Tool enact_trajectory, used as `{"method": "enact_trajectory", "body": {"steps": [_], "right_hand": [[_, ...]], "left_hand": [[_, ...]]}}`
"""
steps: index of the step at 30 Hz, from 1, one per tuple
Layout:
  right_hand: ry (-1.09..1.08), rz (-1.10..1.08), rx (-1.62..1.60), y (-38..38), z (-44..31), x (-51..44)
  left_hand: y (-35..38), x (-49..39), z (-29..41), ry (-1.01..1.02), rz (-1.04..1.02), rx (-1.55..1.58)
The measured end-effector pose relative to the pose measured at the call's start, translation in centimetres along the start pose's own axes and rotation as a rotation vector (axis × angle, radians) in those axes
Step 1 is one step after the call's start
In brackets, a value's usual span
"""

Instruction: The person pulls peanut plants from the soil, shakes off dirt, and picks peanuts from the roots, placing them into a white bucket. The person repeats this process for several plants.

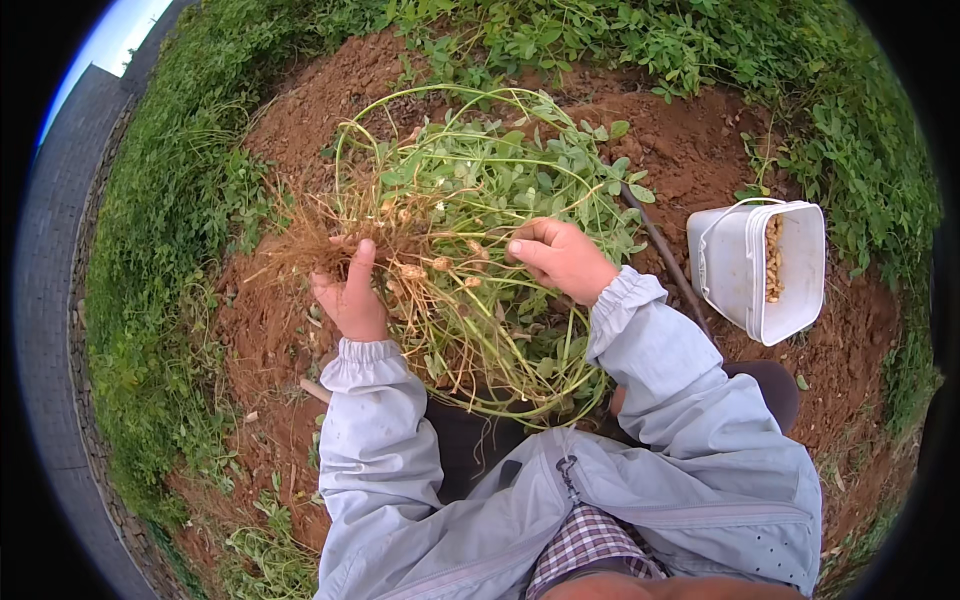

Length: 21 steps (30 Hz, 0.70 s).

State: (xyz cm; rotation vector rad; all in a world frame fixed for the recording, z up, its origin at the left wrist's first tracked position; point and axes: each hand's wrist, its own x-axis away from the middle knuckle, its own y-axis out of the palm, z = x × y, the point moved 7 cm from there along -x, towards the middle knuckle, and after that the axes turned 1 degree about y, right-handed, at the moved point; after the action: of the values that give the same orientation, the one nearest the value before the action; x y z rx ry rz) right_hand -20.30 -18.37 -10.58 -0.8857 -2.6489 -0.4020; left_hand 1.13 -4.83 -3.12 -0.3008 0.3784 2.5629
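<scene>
My left hand [351, 298] is closed around the root end of an uprooted bunch of peanut plants [480, 165], its thumb pointing up across the roots. Brown fibrous roots [300, 232] fan out beyond the fingers. Several peanut pods [412, 272] hang among the roots and stems between my hands. To the right, my right hand [566, 259] has its thumb and forefinger pinched close to the green stems; whether anything is between the fingertips is hidden. Long leafy stems loop above and below both hands, down to my lap.
A white plastic bucket [720, 255] with a wire handle stands at the right, some peanuts [773, 259] inside. Beside it, a dark pole [664, 251] lies on reddish soil [690, 135]. Leafy green plants [150, 337] border the soil, with a paved strip [49, 300] at far left.
</scene>
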Motion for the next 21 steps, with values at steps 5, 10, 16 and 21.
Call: {"method": "enact_trajectory", "body": {"steps": [5,10,16,21], "right_hand": [[-0.371,0.146,0.562,1.1,1.1,0.8],[-0.314,-0.039,0.112,2.1,1.3,-0.1],[-0.304,-0.093,-0.167,4.0,-0.2,-0.8],[-0.322,0.006,0.281,2.9,-1.3,0.5]], "left_hand": [[0.6,0.3,0.0,0.025,-0.046,0.024],[1.7,0.9,1.5,0.068,-0.079,-0.154],[2.2,1.1,2.1,0.092,-0.074,-0.219],[0.8,0.2,-0.1,0.022,-0.087,-0.005]]}}
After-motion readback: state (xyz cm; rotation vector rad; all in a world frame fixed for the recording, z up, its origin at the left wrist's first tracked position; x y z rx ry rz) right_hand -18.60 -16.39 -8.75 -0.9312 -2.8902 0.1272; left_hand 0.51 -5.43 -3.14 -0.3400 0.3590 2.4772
